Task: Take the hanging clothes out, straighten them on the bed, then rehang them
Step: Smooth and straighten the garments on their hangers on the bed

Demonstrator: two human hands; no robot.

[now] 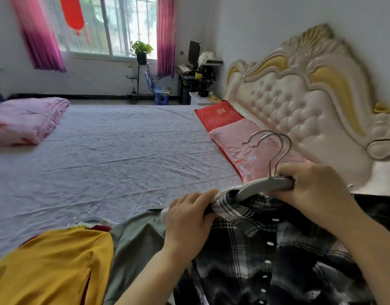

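A black-and-white plaid shirt (262, 256) with white buttons lies at the near edge of the bed (115, 155). My left hand (189, 219) grips its collar on the left side. My right hand (310, 186) is closed around white hangers (262, 186) whose two metal hooks rise above my fingers; one hanger arm reaches into the shirt's neck. Left of the shirt lie a grey-green garment (139, 243) and a yellow garment (55, 267), both on hangers whose hooks (93, 209) rest on the sheet.
A folded pink quilt (24, 119) sits at the bed's far left. A red pillow (220, 115) and a pink pillow (244, 148) lie against the tufted headboard (299, 102). Beyond the bed stand a plant stand, a blue chair and a desk.
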